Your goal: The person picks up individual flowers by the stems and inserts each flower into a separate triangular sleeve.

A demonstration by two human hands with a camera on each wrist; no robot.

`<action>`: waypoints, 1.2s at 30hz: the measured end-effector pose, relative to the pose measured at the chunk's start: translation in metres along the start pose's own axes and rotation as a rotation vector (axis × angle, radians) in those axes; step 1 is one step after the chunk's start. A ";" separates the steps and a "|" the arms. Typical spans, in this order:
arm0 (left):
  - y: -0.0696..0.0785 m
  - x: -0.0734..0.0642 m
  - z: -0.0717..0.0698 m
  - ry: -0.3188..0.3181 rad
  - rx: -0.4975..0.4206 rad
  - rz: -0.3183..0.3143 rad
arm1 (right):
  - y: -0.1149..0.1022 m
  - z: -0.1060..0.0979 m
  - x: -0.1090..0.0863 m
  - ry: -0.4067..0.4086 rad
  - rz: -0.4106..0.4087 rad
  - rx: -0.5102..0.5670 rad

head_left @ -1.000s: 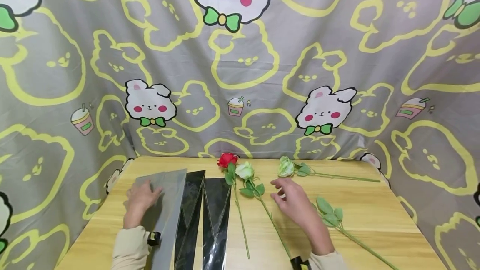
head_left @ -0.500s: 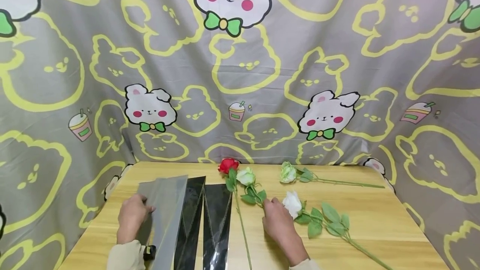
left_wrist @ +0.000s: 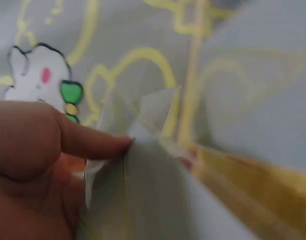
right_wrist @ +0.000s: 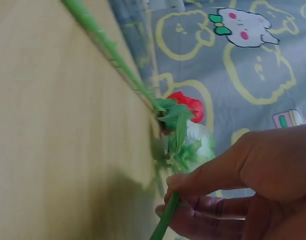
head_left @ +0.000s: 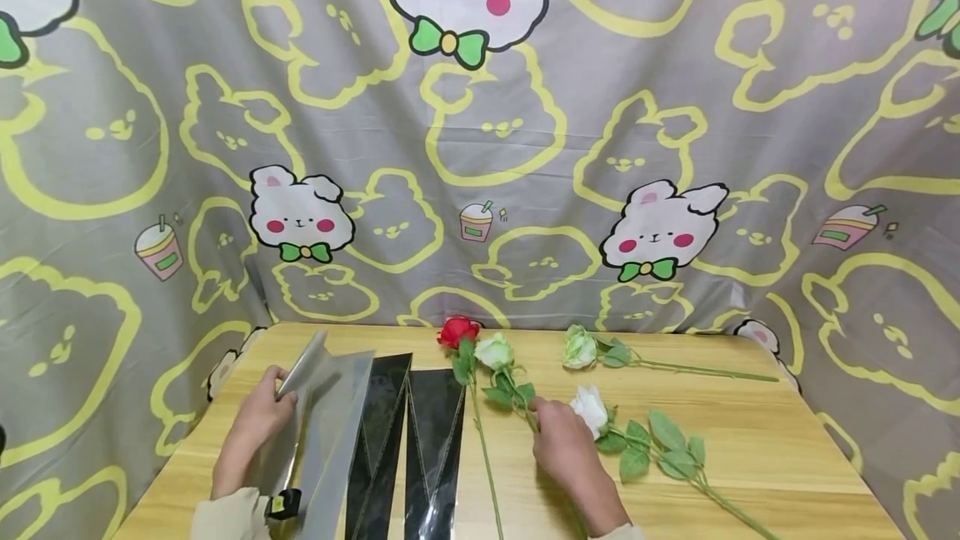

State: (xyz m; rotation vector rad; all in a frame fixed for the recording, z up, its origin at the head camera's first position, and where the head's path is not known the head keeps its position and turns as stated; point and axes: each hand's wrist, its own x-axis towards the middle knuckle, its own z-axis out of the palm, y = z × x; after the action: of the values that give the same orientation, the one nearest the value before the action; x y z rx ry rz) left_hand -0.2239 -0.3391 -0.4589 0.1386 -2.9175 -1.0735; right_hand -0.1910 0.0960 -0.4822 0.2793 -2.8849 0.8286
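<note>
My left hand (head_left: 255, 419) pinches the edge of a grey translucent wrapping sleeve (head_left: 303, 365), its top curling upward; in the left wrist view the thumb presses on the grey sheet (left_wrist: 153, 185). Another grey sleeve (head_left: 348, 390) lies flat just right of it. At the middle right, my right hand (head_left: 570, 448) holds the green stem (right_wrist: 168, 215) of a pale green artificial rose (head_left: 495, 351) between thumb and fingers, below its leaves. Close beside that flower is a red rose (head_left: 458, 332) with its stem toward me. A white rose (head_left: 590, 412) lies right of the right hand.
Two black sleeves (head_left: 378, 432) (head_left: 435, 432) with V-shaped lines lie mid-table. Another pale green rose (head_left: 580, 347) lies at the back right, its stem pointing right. A patterned curtain (head_left: 525, 140) rises behind the wooden table (head_left: 810, 457).
My right hand has come down and taken hold of the pale green rose's stem, uncovering the white rose. My left hand has moved to the grey sleeve's left edge and lifted it.
</note>
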 end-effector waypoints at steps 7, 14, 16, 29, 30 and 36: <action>0.042 -0.006 0.005 -0.040 -0.262 0.100 | 0.002 -0.011 0.002 -0.011 -0.018 0.154; 0.089 -0.004 0.026 -0.050 -0.525 0.112 | 0.012 -0.019 0.008 0.071 -0.018 0.230; 0.099 -0.001 0.034 -0.088 -0.586 0.119 | 0.015 -0.023 0.010 0.092 0.012 0.252; 0.127 0.009 0.061 -0.284 -0.674 0.173 | 0.027 -0.040 0.015 0.143 0.118 0.320; 0.127 0.010 0.063 -0.270 -0.688 0.172 | 0.028 -0.040 0.015 0.143 0.121 0.324; 0.130 0.014 0.074 -0.175 -0.782 0.136 | 0.034 -0.044 0.012 0.157 0.152 0.330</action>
State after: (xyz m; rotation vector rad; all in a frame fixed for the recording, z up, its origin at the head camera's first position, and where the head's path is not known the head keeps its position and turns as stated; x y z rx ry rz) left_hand -0.2512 -0.1943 -0.4315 -0.1795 -2.3458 -2.1608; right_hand -0.2066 0.1457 -0.4606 0.0224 -2.6404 1.2926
